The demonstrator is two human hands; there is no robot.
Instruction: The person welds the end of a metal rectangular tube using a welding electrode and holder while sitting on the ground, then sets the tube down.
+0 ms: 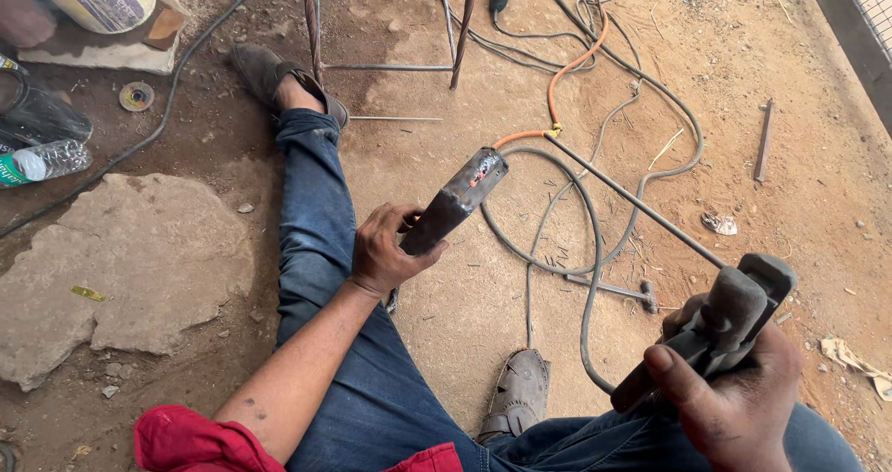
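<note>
My left hand (383, 249) is closed around the lower end of a dark, elongated metal tool (457, 200) that points up and to the right. An orange cable (578, 63) runs away from the tool's far tip. At the lower right, my right hand (734, 399) grips a grey clamp-type holder (729, 314). A long thin metal rod (632, 196) is clamped in the holder, and its far end lies close to the dark tool's tip. I sit on the dirt ground with both legs in blue jeans (321, 249) stretched out.
Grey cables (587, 240) loop over the dirt between my legs and to the right. A small hammer (624, 292) lies among them. Metal frame legs (383, 63) stand ahead. A stone slab (121, 258), a plastic bottle (45, 161) and a grinding disc (137, 96) lie at left.
</note>
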